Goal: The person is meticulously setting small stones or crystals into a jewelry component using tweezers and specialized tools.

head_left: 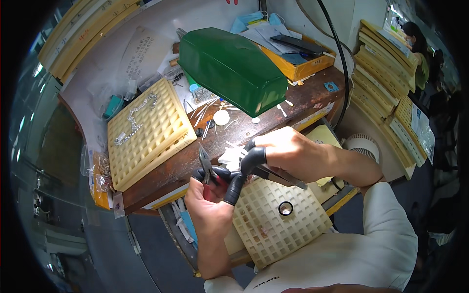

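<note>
My left hand (pixel 212 200), with black covers on its fingertips, is closed round red-handled pliers (pixel 205 163) whose pointed metal jaws stick up to the left. My right hand (pixel 288 151), also with black finger covers, is closed on slim grey metal tweezers (pixel 286 177); their blunt end points down to the right. The fingertips of both hands meet at the bench's front edge. A small white item (pixel 232 155), washed out by the light, shows beside them; whatever is pinched between the fingers is hidden. Below lies a cream gridded tray (pixel 303 210) bearing a black-rimmed loupe (pixel 286 209).
A green lamp shade (pixel 229 68) hangs over the dark wooden bench (pixel 312 95). Stacked gridded trays (pixel 171 132) at left carry a silvery chain (pixel 133 122). Swabs and thin tools lie under the lamp. An orange box (pixel 312 66) holds papers. Further trays (pixel 386 83) and a person (pixel 421 53) are at right.
</note>
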The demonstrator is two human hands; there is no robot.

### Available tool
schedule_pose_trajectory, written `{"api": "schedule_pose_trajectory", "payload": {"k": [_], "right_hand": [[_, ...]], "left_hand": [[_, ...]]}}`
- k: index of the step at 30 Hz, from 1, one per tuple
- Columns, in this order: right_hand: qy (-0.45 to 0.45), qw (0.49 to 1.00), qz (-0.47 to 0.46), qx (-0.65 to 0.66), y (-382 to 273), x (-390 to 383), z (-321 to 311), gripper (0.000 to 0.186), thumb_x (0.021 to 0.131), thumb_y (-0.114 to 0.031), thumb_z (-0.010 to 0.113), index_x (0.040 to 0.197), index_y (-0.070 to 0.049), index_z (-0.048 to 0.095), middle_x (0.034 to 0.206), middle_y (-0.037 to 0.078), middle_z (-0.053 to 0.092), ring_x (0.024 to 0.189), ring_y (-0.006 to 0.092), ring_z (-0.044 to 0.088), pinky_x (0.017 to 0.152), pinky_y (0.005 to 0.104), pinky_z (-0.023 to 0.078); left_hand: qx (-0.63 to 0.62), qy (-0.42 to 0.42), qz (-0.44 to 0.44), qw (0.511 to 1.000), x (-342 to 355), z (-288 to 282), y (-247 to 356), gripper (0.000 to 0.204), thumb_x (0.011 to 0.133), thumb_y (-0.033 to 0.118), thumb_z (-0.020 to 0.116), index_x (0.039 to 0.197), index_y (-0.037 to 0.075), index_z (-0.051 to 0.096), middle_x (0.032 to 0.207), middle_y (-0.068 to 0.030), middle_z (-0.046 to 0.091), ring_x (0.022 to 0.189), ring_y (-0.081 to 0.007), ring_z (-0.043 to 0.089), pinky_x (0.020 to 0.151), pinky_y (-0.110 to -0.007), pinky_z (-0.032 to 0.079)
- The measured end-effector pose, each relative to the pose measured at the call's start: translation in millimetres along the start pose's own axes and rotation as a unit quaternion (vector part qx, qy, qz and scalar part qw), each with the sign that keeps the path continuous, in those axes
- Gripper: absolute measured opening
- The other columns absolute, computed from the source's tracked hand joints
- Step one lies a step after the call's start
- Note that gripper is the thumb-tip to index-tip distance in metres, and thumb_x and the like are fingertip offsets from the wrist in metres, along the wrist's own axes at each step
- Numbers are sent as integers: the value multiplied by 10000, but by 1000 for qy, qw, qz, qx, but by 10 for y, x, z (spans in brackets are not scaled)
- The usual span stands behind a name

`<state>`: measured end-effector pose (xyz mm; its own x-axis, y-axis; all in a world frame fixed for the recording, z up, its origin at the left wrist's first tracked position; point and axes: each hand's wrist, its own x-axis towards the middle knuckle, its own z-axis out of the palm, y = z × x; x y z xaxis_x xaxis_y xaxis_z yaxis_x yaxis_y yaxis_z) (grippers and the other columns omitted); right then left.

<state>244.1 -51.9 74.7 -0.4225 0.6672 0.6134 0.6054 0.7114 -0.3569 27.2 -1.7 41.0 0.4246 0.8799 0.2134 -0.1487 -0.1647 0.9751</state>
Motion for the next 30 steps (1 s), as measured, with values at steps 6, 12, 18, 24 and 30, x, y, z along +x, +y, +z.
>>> {"api": "schedule_pose_trajectory", "payload": {"k": [6,12,18,24,30], "right_hand": [[177,971,99,123,43,-276,266,290,921,-36,574,1207,12,561,882,100,645,727,147,635,647,291,512],[253,913,147,283,21,-549,549,443,1011,-216,548,1336,28,372,1193,168,650,1053,199,667,898,336,528],[238,837,258,420,-59,-589,472,295,947,-90,650,1194,55,578,1116,189,685,1024,273,692,898,394,564],[224,862,203,406,48,-535,546,245,879,-2,707,1118,29,659,1074,137,671,971,218,685,850,326,582],[242,825,253,444,17,-463,585,159,905,-7,682,1039,32,607,1043,157,687,932,196,689,814,336,591]], "left_hand": [[-53,6,11,998,125,51,-100,251,857,-85,684,1016,-49,493,913,-186,666,844,-300,721,785,-412,625],[-80,1,-51,996,188,62,3,213,873,-118,624,1014,-69,473,944,-217,655,840,-350,722,759,-435,635],[-80,-11,-68,994,235,68,98,240,862,-116,621,1030,-60,459,978,-234,651,879,-342,719,783,-429,630],[-124,-58,-62,989,255,16,69,230,878,-115,607,1036,-61,449,1001,-233,650,902,-327,711,825,-451,614],[-96,-60,-61,992,281,19,87,254,887,-95,632,1068,-68,456,1011,-223,649,922,-305,706,815,-432,624]]}}
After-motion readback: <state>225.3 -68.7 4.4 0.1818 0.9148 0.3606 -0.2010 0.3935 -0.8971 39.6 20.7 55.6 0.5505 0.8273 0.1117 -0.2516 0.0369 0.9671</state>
